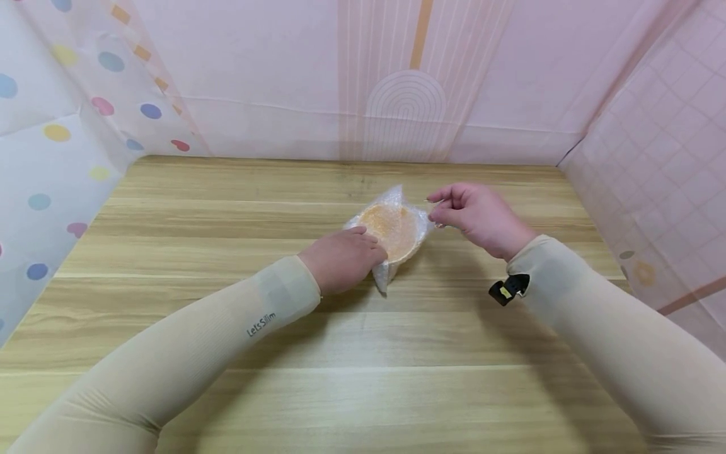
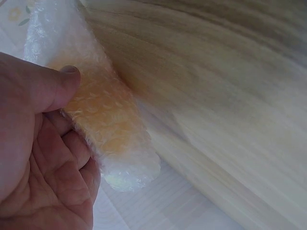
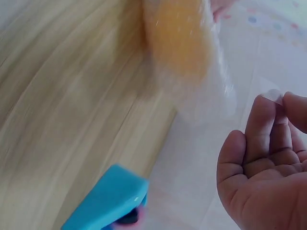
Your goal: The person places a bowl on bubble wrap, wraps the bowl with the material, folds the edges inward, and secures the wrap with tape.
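A round orange-yellow item lies inside a clear bubble-wrap package [image 1: 405,236], whose wrap sticks out in pointed corners. My left hand [image 1: 346,258] holds the package's left side; in the left wrist view the thumb [image 2: 64,88] lies on one face with the other fingers curled behind. My right hand [image 1: 482,217] is by the package's right corner. In the right wrist view its thumb and fingertip pinch a small clear piece [image 3: 272,95] that looks like tape, apart from the package there. The wrap blurs what the item is.
The package is over a wood-grain table [image 1: 363,391], with patterned cloth walls [image 1: 272,75] behind and at both sides. A black strap with a yellow label [image 1: 507,290] hangs by my right wrist. A blue plastic piece [image 3: 108,199] shows low in the right wrist view.
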Tool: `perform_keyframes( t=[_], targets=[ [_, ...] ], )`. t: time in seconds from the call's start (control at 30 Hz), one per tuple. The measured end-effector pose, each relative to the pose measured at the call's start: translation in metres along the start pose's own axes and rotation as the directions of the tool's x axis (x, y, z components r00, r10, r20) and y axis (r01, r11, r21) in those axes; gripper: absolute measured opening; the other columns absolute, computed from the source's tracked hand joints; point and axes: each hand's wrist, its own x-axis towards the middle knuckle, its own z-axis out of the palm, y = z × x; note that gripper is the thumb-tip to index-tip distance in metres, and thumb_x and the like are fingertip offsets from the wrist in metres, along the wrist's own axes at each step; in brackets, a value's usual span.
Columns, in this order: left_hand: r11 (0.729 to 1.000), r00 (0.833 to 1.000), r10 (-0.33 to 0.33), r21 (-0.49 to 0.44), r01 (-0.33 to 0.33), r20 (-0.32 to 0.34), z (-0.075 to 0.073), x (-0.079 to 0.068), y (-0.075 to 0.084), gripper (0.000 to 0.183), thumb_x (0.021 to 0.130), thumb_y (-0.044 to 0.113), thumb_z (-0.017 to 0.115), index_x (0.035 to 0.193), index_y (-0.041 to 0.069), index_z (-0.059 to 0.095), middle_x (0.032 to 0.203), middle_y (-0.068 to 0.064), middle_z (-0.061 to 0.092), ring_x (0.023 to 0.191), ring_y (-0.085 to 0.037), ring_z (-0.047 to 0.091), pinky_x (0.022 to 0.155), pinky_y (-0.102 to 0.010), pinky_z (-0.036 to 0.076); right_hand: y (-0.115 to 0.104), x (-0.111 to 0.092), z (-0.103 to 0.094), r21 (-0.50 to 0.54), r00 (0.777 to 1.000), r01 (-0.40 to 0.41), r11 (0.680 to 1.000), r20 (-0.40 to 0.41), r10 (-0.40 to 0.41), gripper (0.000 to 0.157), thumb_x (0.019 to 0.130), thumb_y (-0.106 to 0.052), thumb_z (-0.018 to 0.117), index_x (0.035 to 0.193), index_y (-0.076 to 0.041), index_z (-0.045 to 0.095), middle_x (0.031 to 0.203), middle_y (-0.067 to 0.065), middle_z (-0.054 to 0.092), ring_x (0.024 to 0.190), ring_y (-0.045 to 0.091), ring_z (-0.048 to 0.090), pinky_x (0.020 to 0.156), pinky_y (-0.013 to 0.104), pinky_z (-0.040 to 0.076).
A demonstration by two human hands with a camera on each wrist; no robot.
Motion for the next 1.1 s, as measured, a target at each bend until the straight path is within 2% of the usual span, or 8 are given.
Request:
perform_keyframes(
  t=[0.17,0.23,0.4,0.57,0.83,0.93,1.1],
  targets=[
    [1.0,1.0,-0.003,-0.015,0.003,0.008,0.0,0.001,0.0,0.017,0.102,0.002,0.055,0.112,0.011,0.065,0.115,-0.004,0.077,0.117,-0.022,0.068,0.128,-0.044,0.038,-0.008,0.004,0.013,-0.07,0.999,0.014,0.997,0.054,-0.01,0.041,0.101,-0.014,0.07,0.139,-0.003,0.061,0.11,0.014,0.077,0.109,0.018,0.071,0.099,0.032,0.054],
    [1.0,1.0,-0.006,-0.017,0.006,0.014,-0.001,0.001,0.0,0.017,0.103,0.002,0.055,0.113,0.011,0.065,0.116,-0.004,0.077,0.119,-0.022,0.068,0.128,-0.045,0.037,-0.01,0.006,0.018,-0.11,0.998,0.013,0.994,0.062,-0.007,0.039,0.101,-0.016,0.07,0.138,-0.005,0.062,0.11,0.012,0.077,0.111,0.02,0.071,0.096,0.033,0.054],
    [1.0,0.999,-0.011,-0.01,0.011,0.033,-0.002,0.003,0.001,0.019,0.104,0.002,0.055,0.118,0.009,0.065,0.123,-0.006,0.076,0.126,-0.024,0.067,0.13,-0.045,0.035,-0.014,0.011,0.031,-0.171,0.996,0.003,0.985,0.093,0.013,0.031,0.103,-0.01,0.066,0.133,-0.005,0.064,0.112,0.011,0.076,0.109,0.022,0.072,0.085,0.026,0.055],
    [1.0,1.0,-0.002,-0.005,0.003,0.03,-0.002,0.005,0.001,0.02,0.104,0.003,0.054,0.119,0.01,0.065,0.127,-0.006,0.075,0.132,-0.024,0.065,0.13,-0.046,0.034,-0.021,0.017,0.04,-0.285,0.995,0.006,0.959,0.097,0.022,0.026,0.103,-0.006,0.065,0.129,-0.004,0.063,0.114,0.011,0.074,0.108,0.023,0.071,0.086,0.03,0.059],
    [0.999,0.999,0.008,0.035,-0.01,0.04,-0.001,0.006,0.001,0.026,0.106,0.004,0.052,0.128,0.01,0.065,0.139,-0.005,0.071,0.141,-0.026,0.059,0.131,-0.047,0.033,-0.026,0.025,0.052,-0.423,0.992,0.028,0.906,0.123,0.027,0.035,0.102,-0.009,0.068,0.135,-0.008,0.06,0.121,0.007,0.07,0.109,0.024,0.067,0.092,0.036,0.061],
    [0.999,1.0,0.016,0.041,-0.017,0.024,-0.001,0.006,0.002,0.026,0.105,0.004,0.052,0.127,0.009,0.066,0.137,-0.005,0.072,0.139,-0.027,0.06,0.13,-0.047,0.034,-0.025,0.028,0.054,-0.459,0.992,0.037,0.888,0.126,0.024,0.038,0.102,-0.01,0.068,0.138,-0.01,0.057,0.124,0.006,0.068,0.111,0.025,0.066,0.094,0.038,0.061],
    [0.999,1.0,0.028,0.044,-0.028,0.002,-0.001,0.006,0.002,0.026,0.105,0.003,0.052,0.126,0.009,0.067,0.134,-0.005,0.073,0.137,-0.028,0.061,0.129,-0.046,0.035,-0.024,0.031,0.056,-0.471,0.99,0.023,0.882,0.135,0.046,0.041,0.103,-0.011,0.066,0.141,-0.011,0.053,0.12,0.006,0.066,0.103,0.025,0.065,0.087,0.035,0.059]
  ],
)
